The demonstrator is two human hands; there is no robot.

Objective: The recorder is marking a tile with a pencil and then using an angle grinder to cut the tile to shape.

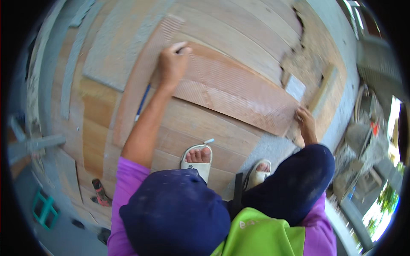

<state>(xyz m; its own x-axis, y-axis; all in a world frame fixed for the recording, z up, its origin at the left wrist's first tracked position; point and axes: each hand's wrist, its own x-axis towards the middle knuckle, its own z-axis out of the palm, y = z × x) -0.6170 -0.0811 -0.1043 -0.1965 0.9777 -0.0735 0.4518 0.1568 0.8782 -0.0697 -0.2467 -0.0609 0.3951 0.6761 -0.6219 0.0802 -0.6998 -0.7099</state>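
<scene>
A long reddish-brown floor tile [239, 85] with a ribbed face upward lies across the space ahead of me, slanting down to the right. My left hand [172, 66] is closed at its upper left end, fingers curled; a small dark spot shows between the fingers, too unclear to name. My right hand [306, 121] pinches the lower right end. A second ribbed tile [136, 91] runs lengthwise beneath my left forearm. Beside that forearm lies a blue pen-like stick [143, 101] with a white tip. Near my left foot is a short white piece [209, 141].
Wood-look planks [205, 123] cover the floor around me. A small grey block [295, 88] and a wooden batten [323, 88] lie beyond the right end. A red and black power tool [101, 193] lies lower left, near a green plastic stool [45, 209]. Rubble [358, 141] lines the right side.
</scene>
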